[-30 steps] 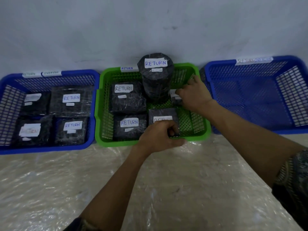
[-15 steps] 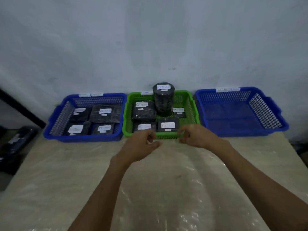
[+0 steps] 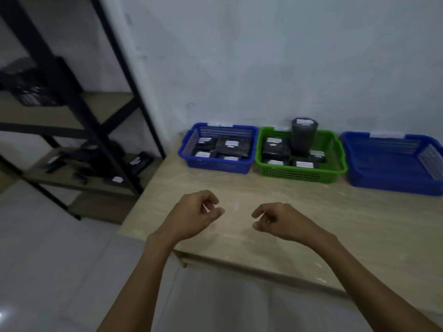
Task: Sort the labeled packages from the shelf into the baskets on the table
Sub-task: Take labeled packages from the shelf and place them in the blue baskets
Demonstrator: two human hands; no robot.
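While the left grip [image 3: 191,216] and the right grip [image 3: 280,221] hover over the near part of the tabletop [image 3: 263,188], both are loosely curled and hold nothing. The likely next step is a fetch from the shelf [image 3: 48,109] at the left of the frame.

The main risk is a mis-sort. The white labels on the shelf packages [image 3: 141,161] are too blurred to read from here, so a hasty pick could land in the wrong basket. A black upright of the shelf also crosses in front of those packages, and a reach could catch it. In the green basket [image 3: 299,174] a tall roll [image 3: 303,137] stands upright among flat packs. A package dropped against it could tip it.

The packages left to sort lie on the lower shelf board, at middle left of the frame. They are well apart from both grips, above and to the left of them. The filled blue basket [image 3: 215,167] sits between that shelf and the green one. The other blue basket [image 3: 388,180], at the right edge, shows no packages.
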